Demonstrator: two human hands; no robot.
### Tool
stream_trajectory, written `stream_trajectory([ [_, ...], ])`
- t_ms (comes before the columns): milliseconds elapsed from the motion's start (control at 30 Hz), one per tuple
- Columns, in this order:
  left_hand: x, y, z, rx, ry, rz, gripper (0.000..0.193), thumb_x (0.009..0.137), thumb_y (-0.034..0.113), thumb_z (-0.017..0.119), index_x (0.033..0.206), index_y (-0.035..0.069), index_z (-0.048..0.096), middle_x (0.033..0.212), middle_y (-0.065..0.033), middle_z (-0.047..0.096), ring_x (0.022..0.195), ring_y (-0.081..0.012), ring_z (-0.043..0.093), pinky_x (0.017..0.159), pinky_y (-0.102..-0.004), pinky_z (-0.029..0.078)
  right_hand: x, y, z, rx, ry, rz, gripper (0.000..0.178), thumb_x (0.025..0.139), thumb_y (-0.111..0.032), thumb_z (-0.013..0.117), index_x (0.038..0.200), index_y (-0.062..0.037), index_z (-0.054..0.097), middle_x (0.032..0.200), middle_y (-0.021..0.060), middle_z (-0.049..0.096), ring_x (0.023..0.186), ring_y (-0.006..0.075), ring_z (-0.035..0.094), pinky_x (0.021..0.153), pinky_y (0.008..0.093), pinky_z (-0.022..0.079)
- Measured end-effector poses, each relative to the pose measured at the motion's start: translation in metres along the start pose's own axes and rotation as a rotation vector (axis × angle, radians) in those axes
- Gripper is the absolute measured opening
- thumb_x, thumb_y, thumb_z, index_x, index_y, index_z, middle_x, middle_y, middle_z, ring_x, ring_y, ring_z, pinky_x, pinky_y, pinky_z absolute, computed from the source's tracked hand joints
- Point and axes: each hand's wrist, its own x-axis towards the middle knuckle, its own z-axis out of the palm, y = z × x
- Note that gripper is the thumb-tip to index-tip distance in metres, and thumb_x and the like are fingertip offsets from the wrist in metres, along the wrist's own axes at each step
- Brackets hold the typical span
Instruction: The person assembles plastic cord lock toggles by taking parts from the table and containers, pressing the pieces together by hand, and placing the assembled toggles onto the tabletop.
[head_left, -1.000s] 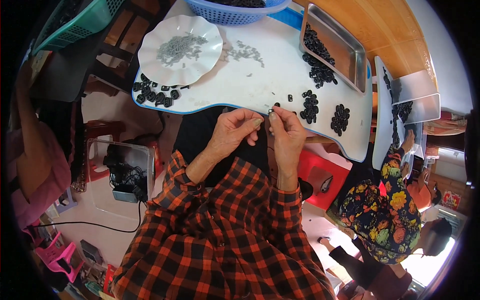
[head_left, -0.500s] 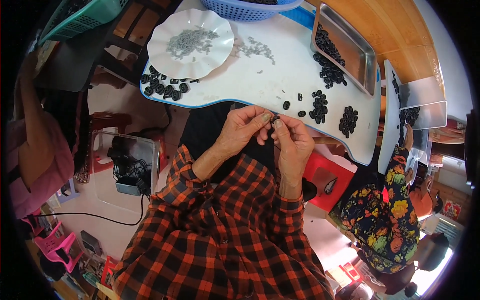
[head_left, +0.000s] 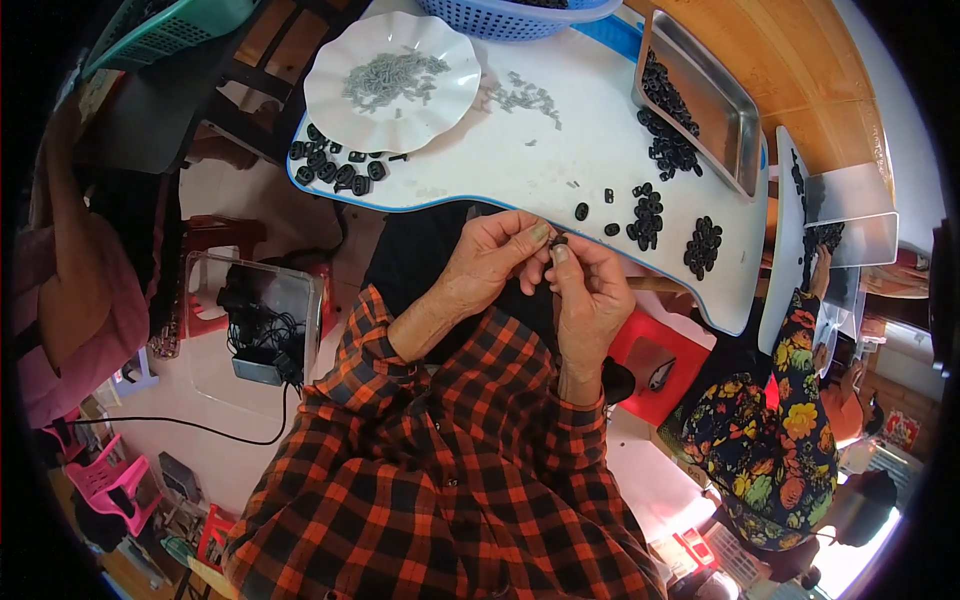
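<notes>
Head camera: off the near edge of the white table (head_left: pixel 470 165), your right hand (head_left: pixel 592 290) pinches a small black part (head_left: pixel 559 241) beside your left hand (head_left: pixel 487 262), probably to steady it.

Scalloped plate (head_left: pixel 450 110) at ten-thirty and black oval pieces (head_left: pixel 648 218) at two-thirty seem set within reach. Fingers mask the part's shape; whether your left grips anything cannot be told.

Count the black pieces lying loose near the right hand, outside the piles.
3: the leftmost piece, the upper piece to its right, and the lower piece below that. The right hand may hide more.
</notes>
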Motion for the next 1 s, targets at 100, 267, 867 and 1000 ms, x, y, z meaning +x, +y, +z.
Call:
stream_trajectory([
  [100, 0.0, 0.0, 0.0, -0.007, -0.01, 0.005, 0.024, 0.095, 0.018, 0.052, 0.101, -0.004, 0.06, 0.078, -0.0042, 0.061, 0.058, -0.0076, 0.056, 0.048, -0.0193, 0.048, 0.0, -0.003, 0.0, -0.007, 0.004, 0.02, 0.011, 0.085, 0.002, 0.061, 0.095, 0.0037, 0.062, 0.078, 0.0053, 0.064, 0.062, 0.0055, 0.055, 0.054, 0.016, 0.042],
  [267, -0.001, 0.001, 0.001, -0.012, -0.003, 0.004, 0.024, 0.095, 0.018, 0.052, 0.1, -0.004, 0.06, 0.077, -0.0042, 0.061, 0.058, -0.0074, 0.056, 0.048, -0.0192, 0.047, 0.001, -0.005, 0.0, -0.021, 0.01, 0.041, 0.01, 0.085, 0.001, 0.061, 0.095, 0.0033, 0.062, 0.078, 0.0054, 0.064, 0.062, 0.0053, 0.055, 0.055, 0.016, 0.042],
  [867, -0.002, 0.003, 0.005, -0.018, 0.056, 0.008, 0.026, 0.095, 0.021, 0.053, 0.096, -0.004, 0.06, 0.074, -0.004, 0.06, 0.055, -0.0065, 0.055, 0.045, -0.0181, 0.046, -0.002, 0.002, 0.002, -0.059, 0.002, -0.047, 0.013, 0.085, 0.003, 0.061, 0.098, 0.0036, 0.062, 0.083, 0.0041, 0.063, 0.069, 0.0051, 0.055, 0.062, 0.0176, 0.045],
  [1000, -0.003, 0.005, 0.008, -0.03, 0.055, 0.008, 0.026, 0.095, 0.021, 0.053, 0.095, -0.004, 0.06, 0.074, -0.0036, 0.06, 0.054, -0.0064, 0.054, 0.044, -0.0182, 0.045, -0.004, -0.006, 0.004, -0.059, 0.028, -0.012, 0.012, 0.083, 0.004, 0.062, 0.096, 0.0037, 0.062, 0.081, 0.0027, 0.062, 0.071, 0.0053, 0.056, 0.064, 0.0189, 0.046],
])
